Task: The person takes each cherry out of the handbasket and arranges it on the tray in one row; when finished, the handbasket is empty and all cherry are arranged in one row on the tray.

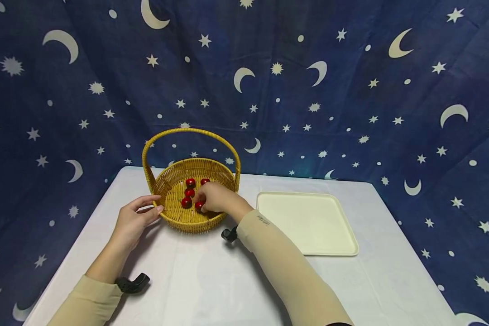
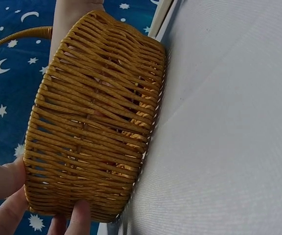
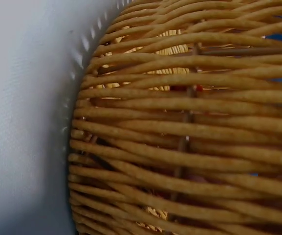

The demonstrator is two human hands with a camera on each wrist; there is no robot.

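A round woven wicker basket (image 1: 195, 226) with a tall arched handle (image 1: 187, 130) stands on the table. Several small, glossy red fruits (image 1: 186, 202) lie on its floor. My left hand (image 1: 135, 219) holds the basket's left rim between thumb and fingers; the left wrist view shows fingertips (image 2: 81, 215) against the woven outer wall. Reaching over the front right rim, my right hand (image 1: 217, 198) has its thumb and bent fingers around the nearest red fruit (image 1: 198, 206), low inside the basket. Basket wall blocks that hand in the right wrist view.
To the right of the basket lies a cream rectangular tray (image 1: 305, 222) with a low rim. A white cloth (image 1: 195, 280) covers the table. Behind hangs a dark blue curtain (image 1: 285, 81) with moons and stars. The right forearm crosses before the tray's left corner.
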